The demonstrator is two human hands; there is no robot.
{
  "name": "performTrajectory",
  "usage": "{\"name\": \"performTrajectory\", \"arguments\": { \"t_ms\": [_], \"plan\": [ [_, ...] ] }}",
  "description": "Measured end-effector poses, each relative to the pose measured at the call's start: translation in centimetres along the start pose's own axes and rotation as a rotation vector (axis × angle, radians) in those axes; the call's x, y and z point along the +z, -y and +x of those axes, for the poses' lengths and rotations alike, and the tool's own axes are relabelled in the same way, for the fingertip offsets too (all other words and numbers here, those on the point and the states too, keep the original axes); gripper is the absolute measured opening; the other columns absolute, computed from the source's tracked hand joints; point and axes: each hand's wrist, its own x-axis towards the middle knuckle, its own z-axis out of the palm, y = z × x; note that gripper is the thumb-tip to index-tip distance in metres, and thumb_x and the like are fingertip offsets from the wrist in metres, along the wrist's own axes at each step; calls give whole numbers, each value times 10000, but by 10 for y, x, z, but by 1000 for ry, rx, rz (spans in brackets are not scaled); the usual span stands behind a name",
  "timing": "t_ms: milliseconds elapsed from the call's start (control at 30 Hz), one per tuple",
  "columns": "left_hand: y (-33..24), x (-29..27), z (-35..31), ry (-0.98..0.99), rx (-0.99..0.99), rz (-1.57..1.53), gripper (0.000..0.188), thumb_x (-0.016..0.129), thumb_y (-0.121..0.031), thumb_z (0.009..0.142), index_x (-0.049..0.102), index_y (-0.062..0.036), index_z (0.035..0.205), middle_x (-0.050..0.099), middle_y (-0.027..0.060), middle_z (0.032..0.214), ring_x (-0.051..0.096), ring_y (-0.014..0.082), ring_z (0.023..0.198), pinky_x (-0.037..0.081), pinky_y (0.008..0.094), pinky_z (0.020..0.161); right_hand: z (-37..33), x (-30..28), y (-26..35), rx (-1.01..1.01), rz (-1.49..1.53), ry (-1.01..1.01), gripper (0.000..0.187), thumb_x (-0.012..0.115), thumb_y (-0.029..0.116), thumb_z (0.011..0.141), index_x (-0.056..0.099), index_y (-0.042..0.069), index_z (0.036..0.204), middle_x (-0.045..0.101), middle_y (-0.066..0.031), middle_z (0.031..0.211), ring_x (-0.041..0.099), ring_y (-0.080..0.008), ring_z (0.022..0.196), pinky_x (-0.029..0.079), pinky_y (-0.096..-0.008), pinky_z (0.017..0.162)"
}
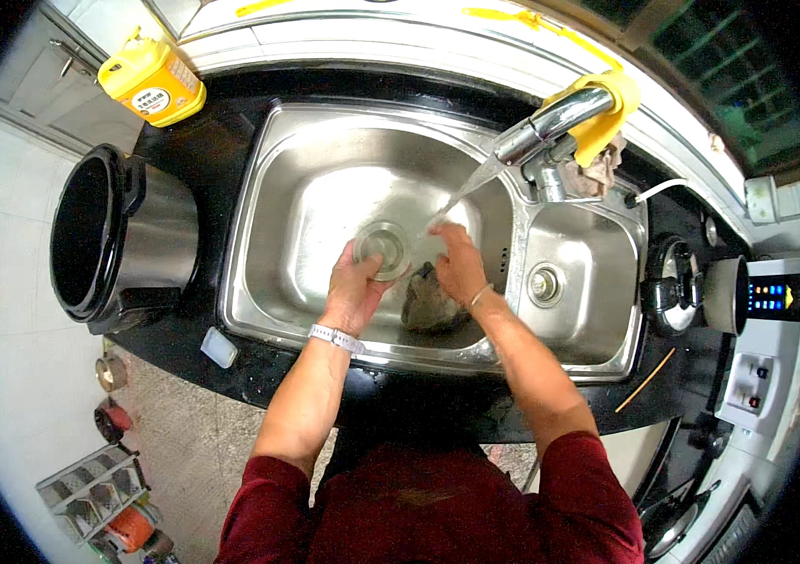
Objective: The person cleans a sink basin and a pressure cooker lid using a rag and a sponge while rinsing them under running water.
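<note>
Clear round dish [383,245], being gripped by the left hand [353,293] over the large basin [325,155], near water [475,180] streaming from the tap [550,124]. Hovering beside that stream with the right hand [459,268], fingers bent; not showing any grip clearly. Apparently rinsing, with a dark wet lump [430,306] lying below; not revealing amounts done or left. Noticing a printed label [153,100] on the yellow jug [171,79], coloured icons lighting a dark panel [774,297].

Round, clear vessel [383,241] in the left hand [355,291] over the large sink basin [320,174]
</note>
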Motion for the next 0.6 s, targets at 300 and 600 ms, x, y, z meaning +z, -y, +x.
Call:
{"name": "performTrajectory", "arguments": {
  "t_ms": [300,600],
  "plan": [
    [-2,-34,15,-121,31,57,590,485,180,827,438,-72,1358,575,169,1264,601,327,1146,504,525,998,-14,72,-20,206,-631,788,483,713,321,815,618,126,1247,470,-167,1373,414,-408,1310,387,-604,1037],
    [12,-40,28,-203,92,147,539,460,165,842,483,-61,1330,582,160,1244,612,278,1131,544,415,957,30,-5,6,-33,182,-15,293,693,285,710,653,113,943,630,-173,980,575,-324,1017,456,-499,887]
  ]
}}
